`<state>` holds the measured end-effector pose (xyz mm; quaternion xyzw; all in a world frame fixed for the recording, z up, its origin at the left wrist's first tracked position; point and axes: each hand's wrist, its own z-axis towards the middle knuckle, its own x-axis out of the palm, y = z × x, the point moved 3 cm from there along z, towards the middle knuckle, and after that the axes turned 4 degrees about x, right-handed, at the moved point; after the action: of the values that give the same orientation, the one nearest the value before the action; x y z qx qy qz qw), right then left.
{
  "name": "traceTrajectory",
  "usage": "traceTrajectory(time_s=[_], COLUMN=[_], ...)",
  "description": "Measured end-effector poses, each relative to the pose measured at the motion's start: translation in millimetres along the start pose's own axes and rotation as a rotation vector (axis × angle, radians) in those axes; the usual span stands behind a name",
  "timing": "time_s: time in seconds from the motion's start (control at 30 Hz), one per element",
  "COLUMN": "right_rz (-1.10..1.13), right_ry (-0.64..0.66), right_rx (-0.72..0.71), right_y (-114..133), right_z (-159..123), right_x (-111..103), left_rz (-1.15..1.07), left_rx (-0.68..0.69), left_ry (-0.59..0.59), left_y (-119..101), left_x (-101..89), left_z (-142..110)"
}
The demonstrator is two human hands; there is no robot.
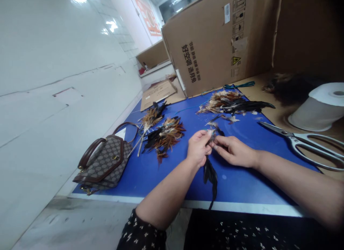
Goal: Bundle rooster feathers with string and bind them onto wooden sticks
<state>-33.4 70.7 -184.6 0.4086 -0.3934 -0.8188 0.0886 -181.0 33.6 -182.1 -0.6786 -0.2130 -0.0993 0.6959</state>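
Note:
My left hand (199,146) is closed in a pinch around the quill ends of some feathers. Long black feathers (210,174) hang down from it toward the table's front edge. Close against it, my right hand (236,151) has its thumb and fingertips together at the same feathers; a dark feather shows just above its fingers. What exactly lies between the right fingertips is too small to make out. Beyond the hands lies a pile of brown, cream and black feathers (223,102). Left of them are a brown and black feather bunch (169,133) and another feather bunch on sticks (151,119).
A patterned handbag (104,164) stands at the table's left. Large metal scissors (303,140) and a white roll (317,106) are on the right. A big cardboard box (209,45) rises behind the blue table mat (161,178). Teal cord (242,85) lies near the box.

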Motion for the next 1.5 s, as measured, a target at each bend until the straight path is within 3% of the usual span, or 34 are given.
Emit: traceTrajectory(time_s=[0.27,0.5,0.77,0.97,1.23,1.5], right_rz=[0.222,0.352,0.163,-0.005,-0.164,-0.372], right_ry=[0.027,-0.313,-0.36,-0.344,-0.179,-0.062], right_rx=[0.04,0.139,0.104,0.058,0.095,0.078], right_y=[6,5,3,-3,-10,-10], right_z=[-2,1,1,0,1,1], right_x=[0,-6,1,-1,-3,-7], left_rz=[0.006,-0.042,-0.069,0.026,0.169,0.06], left_rx=[-0.021,0.039,0.034,0.116,0.146,0.12], left_ry=[0.062,0.005,-0.005,-0.053,-0.142,-0.113], left_y=[-3,-5,-1,14,27,14], left_x=[3.2,2.2,5.3,0.7,-11.0,-5.7], left_z=[-3,0,-2,3,10,6])
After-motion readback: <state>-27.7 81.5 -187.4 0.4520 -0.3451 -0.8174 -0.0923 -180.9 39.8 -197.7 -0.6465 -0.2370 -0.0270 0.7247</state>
